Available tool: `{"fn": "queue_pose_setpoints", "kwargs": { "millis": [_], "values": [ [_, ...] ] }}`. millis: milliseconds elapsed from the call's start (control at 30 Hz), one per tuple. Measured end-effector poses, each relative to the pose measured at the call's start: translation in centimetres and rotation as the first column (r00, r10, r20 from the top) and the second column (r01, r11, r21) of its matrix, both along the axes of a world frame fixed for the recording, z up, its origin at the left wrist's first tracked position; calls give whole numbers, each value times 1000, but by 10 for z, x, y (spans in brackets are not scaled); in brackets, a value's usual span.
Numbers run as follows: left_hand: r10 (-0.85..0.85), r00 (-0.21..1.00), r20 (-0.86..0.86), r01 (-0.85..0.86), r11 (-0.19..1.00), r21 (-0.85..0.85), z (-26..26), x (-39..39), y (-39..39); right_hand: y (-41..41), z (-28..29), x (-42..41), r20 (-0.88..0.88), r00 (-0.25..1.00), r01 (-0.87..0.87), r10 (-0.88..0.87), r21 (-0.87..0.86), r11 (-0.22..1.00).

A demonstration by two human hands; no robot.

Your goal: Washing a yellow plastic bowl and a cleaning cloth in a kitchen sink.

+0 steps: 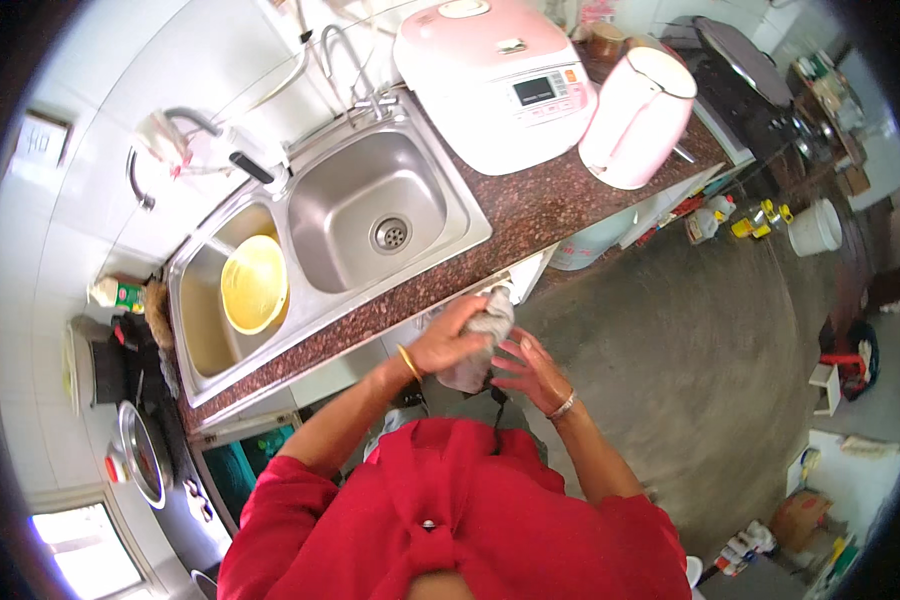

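Note:
My left hand [454, 337], with a gold-coloured bangle at its wrist, grips a crumpled greyish cloth [493, 319] in front of the counter's front edge. Part of the cloth hangs below the fingers. Just right of it is my right hand [534, 371], wearing a bracelet, its fingers spread and holding nothing; whether its fingertips touch the cloth is unclear. Beyond the hands lies a steel double-bowl sink [367, 210] with a drain [391, 234] in the right bowl. A yellow plastic basin [255, 285] leans in the left bowl.
On the speckled stone countertop [529, 206] stand a pink-and-white rice cooker [502, 90] and a pink electric kettle [640, 116]. Below are an open cabinet door [532, 274] and a large bluish container [589, 247]. Bottles [754, 223] and a white bucket [815, 227] stand on the floor.

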State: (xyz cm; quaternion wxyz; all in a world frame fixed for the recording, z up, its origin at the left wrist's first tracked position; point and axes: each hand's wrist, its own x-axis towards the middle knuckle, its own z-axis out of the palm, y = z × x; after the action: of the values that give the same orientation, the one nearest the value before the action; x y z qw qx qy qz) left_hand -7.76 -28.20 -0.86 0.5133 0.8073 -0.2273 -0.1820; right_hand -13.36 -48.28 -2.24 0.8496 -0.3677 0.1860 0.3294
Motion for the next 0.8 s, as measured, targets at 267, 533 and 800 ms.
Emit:
{"fn": "queue_pose_setpoints", "kwargs": {
  "millis": [267, 533, 800],
  "values": [
    [-294, 934, 203, 126, 802, 584, 44, 15, -20, 0, -74, 6, -101, 966, 260, -239, 377, 889],
    [-306, 923, 235, -67, 472, 879, 18, 53, 2, -28, -77, 91, -16, 773, 629, -634, -114, 769],
    [-286, 945, 159, -9, 462, 887, 2, 64, -1, 0, -209, 164, 433, 812, 582, -392, -658, 478]
  ]
}}
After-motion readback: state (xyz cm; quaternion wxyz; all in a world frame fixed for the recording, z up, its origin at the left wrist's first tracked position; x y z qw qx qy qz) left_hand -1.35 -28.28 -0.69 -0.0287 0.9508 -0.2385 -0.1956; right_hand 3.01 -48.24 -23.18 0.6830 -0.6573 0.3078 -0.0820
